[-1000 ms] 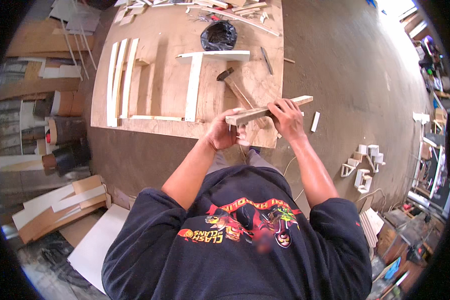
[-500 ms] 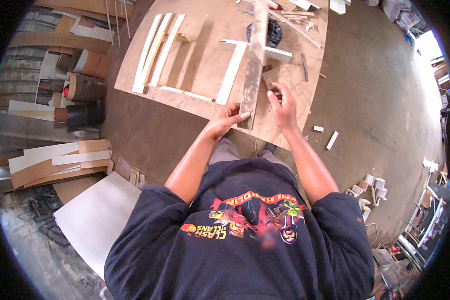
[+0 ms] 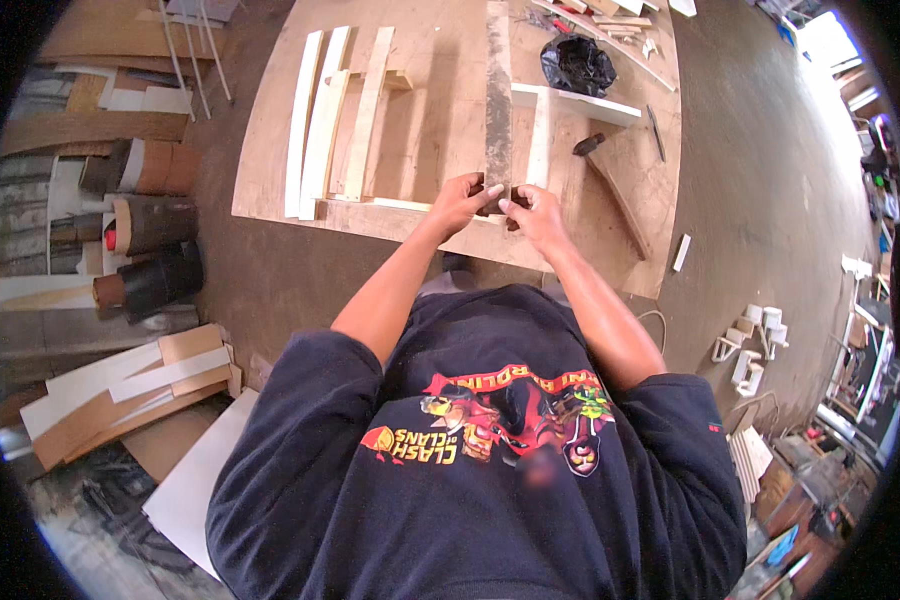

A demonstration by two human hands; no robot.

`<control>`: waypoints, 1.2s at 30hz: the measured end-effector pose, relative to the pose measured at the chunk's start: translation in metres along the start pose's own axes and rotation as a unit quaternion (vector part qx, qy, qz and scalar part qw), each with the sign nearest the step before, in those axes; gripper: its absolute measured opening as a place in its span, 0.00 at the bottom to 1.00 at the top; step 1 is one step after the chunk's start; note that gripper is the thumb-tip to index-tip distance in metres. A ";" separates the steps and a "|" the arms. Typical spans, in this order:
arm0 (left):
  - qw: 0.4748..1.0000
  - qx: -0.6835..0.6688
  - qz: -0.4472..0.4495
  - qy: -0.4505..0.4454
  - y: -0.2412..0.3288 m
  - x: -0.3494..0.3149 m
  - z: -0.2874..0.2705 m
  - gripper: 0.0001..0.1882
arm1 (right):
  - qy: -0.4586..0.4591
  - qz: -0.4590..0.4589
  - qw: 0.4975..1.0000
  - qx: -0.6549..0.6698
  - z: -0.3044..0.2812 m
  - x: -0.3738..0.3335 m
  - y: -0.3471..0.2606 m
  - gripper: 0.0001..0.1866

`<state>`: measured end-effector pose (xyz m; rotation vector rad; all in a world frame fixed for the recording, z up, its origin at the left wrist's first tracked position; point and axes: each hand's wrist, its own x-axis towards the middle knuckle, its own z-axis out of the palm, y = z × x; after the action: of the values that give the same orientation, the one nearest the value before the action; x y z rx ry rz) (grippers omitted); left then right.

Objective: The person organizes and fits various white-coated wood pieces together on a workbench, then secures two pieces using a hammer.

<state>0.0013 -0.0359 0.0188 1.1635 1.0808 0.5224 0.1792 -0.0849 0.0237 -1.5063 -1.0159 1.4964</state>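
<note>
A long, narrow wooden board (image 3: 498, 110) with dark stains points away from me over the worktable (image 3: 280, 195). Its near end is gripped from the left by my left hand (image 3: 460, 208), thumb on top. My right hand (image 3: 535, 215) closes on the same end from the right, both thumbs almost meeting. Under and beside the board lies a frame of pale wood strips (image 3: 372, 115), with one upright strip (image 3: 539, 135) and a white crosspiece (image 3: 585, 103) to the right. A hammer (image 3: 615, 195) with a dark head and wooden handle rests right of my right hand.
At the table's far right are a black plastic bag (image 3: 578, 65), a thin dark rod (image 3: 656, 133) and wood scraps (image 3: 625, 30). Stacked boards (image 3: 135, 385) and rolls of material (image 3: 150, 250) stand to the left. Small white blocks (image 3: 755, 335) lie on the floor at right.
My right hand, open and apart from the board before, now grips its near end. The board has swung straighter and shifted left over the frame, uncovering the hammer and the black bag.
</note>
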 end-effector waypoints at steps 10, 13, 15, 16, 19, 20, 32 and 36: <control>0.991 0.078 0.009 -0.109 -0.030 0.025 -0.044 0.16 | 0.124 0.054 0.991 -0.016 0.053 0.011 0.038 0.06; 0.992 0.022 0.002 -0.128 -0.032 0.033 -0.042 0.16 | 0.135 0.058 0.988 -0.035 0.050 0.017 0.047 0.07; 0.990 0.051 -0.001 -0.132 -0.030 0.033 -0.043 0.16 | 0.135 0.062 0.989 -0.021 0.048 0.018 0.050 0.07; 0.988 0.079 -0.003 -0.133 -0.028 0.033 -0.044 0.16 | 0.132 0.064 0.989 -0.007 0.049 0.020 0.050 0.07; 0.991 0.047 -0.018 -0.126 -0.047 0.041 -0.040 0.19 | 0.135 0.080 0.988 -0.010 0.047 0.018 0.051 0.08; 0.990 0.036 -0.012 -0.135 -0.049 0.040 -0.041 0.20 | 0.149 0.075 0.986 0.004 0.047 0.017 0.053 0.09; 0.986 0.133 0.017 -0.100 -0.049 0.042 -0.042 0.22 | 0.159 0.058 0.978 -0.123 0.049 0.025 0.058 0.10; 0.985 0.139 0.016 -0.102 -0.041 0.042 -0.037 0.22 | 0.170 0.060 0.967 -0.182 0.050 0.016 0.036 0.13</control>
<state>-0.0212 0.0006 -0.0355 1.4472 0.9782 0.2748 0.1301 -0.0850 -0.0166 -2.0330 -1.0410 1.1107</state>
